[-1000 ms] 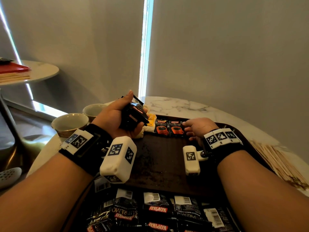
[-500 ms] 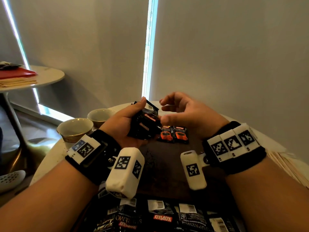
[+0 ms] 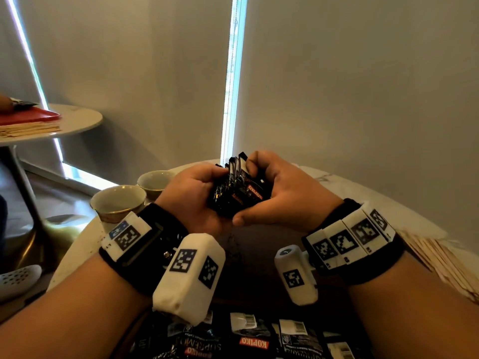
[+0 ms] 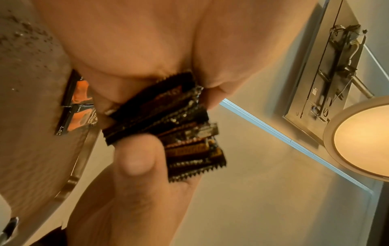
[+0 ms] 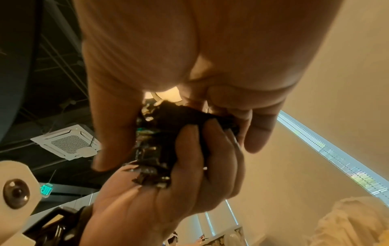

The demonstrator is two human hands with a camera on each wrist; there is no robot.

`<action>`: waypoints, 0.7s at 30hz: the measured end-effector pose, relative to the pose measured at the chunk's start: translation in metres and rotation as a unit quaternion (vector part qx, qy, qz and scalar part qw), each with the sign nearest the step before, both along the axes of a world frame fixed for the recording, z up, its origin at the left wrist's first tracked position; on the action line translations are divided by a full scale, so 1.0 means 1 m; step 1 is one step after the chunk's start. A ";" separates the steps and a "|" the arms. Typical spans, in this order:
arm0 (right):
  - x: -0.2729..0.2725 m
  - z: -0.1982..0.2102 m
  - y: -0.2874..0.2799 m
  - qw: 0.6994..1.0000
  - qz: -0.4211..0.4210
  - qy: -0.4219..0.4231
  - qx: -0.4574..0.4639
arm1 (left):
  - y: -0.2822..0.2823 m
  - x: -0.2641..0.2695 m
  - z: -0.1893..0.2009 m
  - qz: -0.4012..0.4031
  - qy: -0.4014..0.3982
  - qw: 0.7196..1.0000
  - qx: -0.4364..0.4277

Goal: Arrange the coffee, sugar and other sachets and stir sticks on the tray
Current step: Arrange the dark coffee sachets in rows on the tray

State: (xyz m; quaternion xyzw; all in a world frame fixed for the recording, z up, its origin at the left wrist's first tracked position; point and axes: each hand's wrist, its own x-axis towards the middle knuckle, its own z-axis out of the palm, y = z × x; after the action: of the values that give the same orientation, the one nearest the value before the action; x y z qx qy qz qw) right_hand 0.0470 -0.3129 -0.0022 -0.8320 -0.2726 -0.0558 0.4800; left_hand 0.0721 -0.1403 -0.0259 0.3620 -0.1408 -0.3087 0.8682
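- L hand [image 3: 193, 200]: raised at chest level, palm turned inward, fingers and thumb curled round one side of the stack of coffee sachets [image 3: 237, 189].
- R hand [image 3: 280, 193]: facing it, fingers curled over stack's top, thumb under.
- Both forearms angle inward; wrists apart, hands nearly touching below.

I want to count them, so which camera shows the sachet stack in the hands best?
Left wrist: the stack fans out, edges separately visible. Head view shows it smaller, between both hands. Right wrist view shows it dark and mostly covered by fingers.
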 end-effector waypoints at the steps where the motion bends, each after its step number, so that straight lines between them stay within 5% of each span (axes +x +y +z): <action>1: -0.001 0.001 0.000 1.000 -0.004 -0.003 -0.012 | 0.001 -0.001 0.001 -0.003 -0.003 1.000 0.012; 11: -0.007 0.008 -0.002 0.997 -0.028 -0.061 -0.032 | 0.009 0.001 -0.001 -0.041 -0.075 0.988 0.132; 21: -0.003 -0.003 0.002 0.999 0.015 -0.033 -0.040 | 0.005 -0.003 0.000 -0.026 -0.053 0.996 0.060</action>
State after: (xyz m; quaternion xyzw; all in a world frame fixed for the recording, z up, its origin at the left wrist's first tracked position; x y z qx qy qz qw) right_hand 0.0441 -0.3108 -0.0047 -0.8438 -0.3030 -0.0647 0.4382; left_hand 0.0694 -0.1355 -0.0260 0.4257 -0.1774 -0.3192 0.8279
